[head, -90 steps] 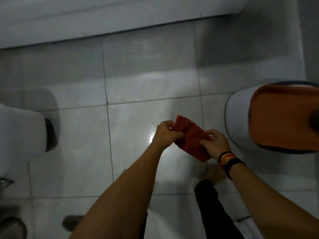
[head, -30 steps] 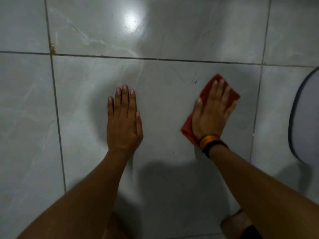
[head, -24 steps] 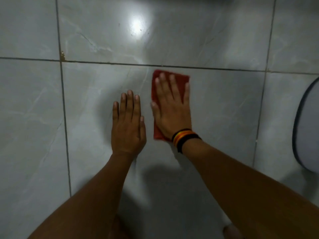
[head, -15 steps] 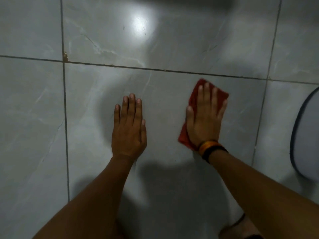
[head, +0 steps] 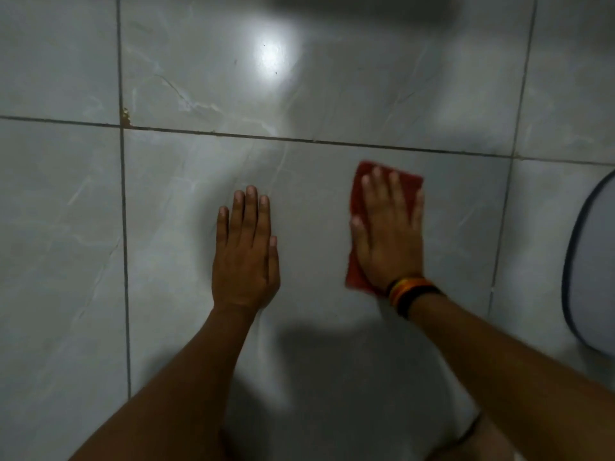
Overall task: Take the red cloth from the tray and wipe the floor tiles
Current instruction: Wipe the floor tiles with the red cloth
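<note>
1. Glossy grey floor tiles (head: 173,294) with faint marble veining fill the view, split by dark grout lines (head: 123,261).
2. On the centre tile, the right hand (head: 387,234) lies flat, fingers straight and close together, palm pressing the red cloth (head: 355,194) against the floor; this grip is an open-palm press, with nothing curled around the cloth.
3. That cloth is folded into a rough rectangle; its edges show past the fingertips at 12 o'clock and beside the thumb and wrist at 9 o'clock. Its outline is slightly blurred.
4. Striped bands (head: 411,292) in orange, yellow and black circle the right wrist at the cloth's 5 o'clock corner.
5. At 9 o'clock from the cloth, apart from it, the left hand (head: 246,257) rests flat and spread on the same tile, holding nothing.
6. A bright glare spot (head: 271,56) sits on the tile at 12 o'clock.
7. A small brownish chip (head: 125,117) marks the grout crossing at 10 o'clock.
8. A pale rounded object with a dark rim (head: 595,271) cuts in at 3 o'clock.
</note>
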The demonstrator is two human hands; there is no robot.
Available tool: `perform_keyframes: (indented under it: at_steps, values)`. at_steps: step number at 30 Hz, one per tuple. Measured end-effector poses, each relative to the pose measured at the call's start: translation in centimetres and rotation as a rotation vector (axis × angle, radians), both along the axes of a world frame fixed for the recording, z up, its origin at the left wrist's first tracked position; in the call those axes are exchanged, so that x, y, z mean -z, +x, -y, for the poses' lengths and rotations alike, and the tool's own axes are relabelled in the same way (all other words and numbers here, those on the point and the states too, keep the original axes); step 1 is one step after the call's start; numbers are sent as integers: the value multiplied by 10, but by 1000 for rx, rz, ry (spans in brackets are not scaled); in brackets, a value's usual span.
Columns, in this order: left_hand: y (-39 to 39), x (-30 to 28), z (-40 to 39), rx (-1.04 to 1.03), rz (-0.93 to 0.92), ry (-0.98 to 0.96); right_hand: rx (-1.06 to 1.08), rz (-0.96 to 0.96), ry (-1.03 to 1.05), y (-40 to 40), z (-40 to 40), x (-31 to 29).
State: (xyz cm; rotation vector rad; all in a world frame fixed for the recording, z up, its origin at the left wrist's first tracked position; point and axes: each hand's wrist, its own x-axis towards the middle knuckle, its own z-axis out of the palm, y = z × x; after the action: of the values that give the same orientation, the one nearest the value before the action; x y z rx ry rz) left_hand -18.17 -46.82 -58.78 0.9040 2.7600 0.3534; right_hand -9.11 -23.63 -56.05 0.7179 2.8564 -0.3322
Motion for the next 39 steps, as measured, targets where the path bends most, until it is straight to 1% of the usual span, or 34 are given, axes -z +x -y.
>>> perform_keyframes:
  at_steps: [2,3,4,5,7,9,10,12,15,17,19,21,23,24,25,27,28,29,31,33,35,36,38,39]
  values:
    - [-1,3,0,0,-13,-1,217,-40,35,-63,-27,3]
    - [-1,3,1,0,-16,-5,260,-54,46,-100,-34,3]
    - [-2,3,1,2,-20,-6,242,-59,49,-133,-34,2]
    - [-3,1,0,6,-26,-6,169,-65,48,-157,-28,2]
    - [-3,-3,-1,8,-28,-7,-49,-73,48,-169,-1,2]
    - [1,-9,-4,9,-18,-8,-225,-71,48,-133,24,1]
    - [3,-12,-4,8,-8,-5,-265,-69,31,-103,31,1]
    - [4,-19,-6,-4,10,3,-241,-52,19,-37,30,1]
    - [13,-27,-11,11,16,2,-75,-7,45,35,-5,1]
    - [25,-28,-18,72,28,13,27,31,94,61,-43,3]
    - [33,-24,-21,113,48,20,141,51,98,89,-69,5]
    - [36,-18,-21,107,28,18,320,51,85,119,-61,4]
    - [35,-14,-21,103,-6,13,503,58,86,145,-20,2]
    - [35,-13,-21,100,-17,18,549,74,86,152,9,1]
    - [34,-12,-21,100,-23,22,550,88,89,155,39,1]
    - [34,-12,-20,96,-25,23,458,82,79,141,83,5]
    - [35,-11,-20,97,-26,26,388,55,58,123,90,8]
    - [36,-11,-20,103,-26,31,302,20,49,102,84,12]
    - [35,-10,-20,109,-25,36,96,-41,47,57,49,17]
    - [33,-11,-19,105,-13,36,7,-60,47,30,-1,18]
    - [32,-13,-20,105,-6,33,45,-50,60,37,-38,18]
    - [31,-13,-20,106,-2,29,100,-37,64,55,-47,17]
    - [32,-12,-20,105,1,25,255,-5,65,110,-42,11]
    - [34,-12,-19,103,0,19,329,19,65,139,-27,8]
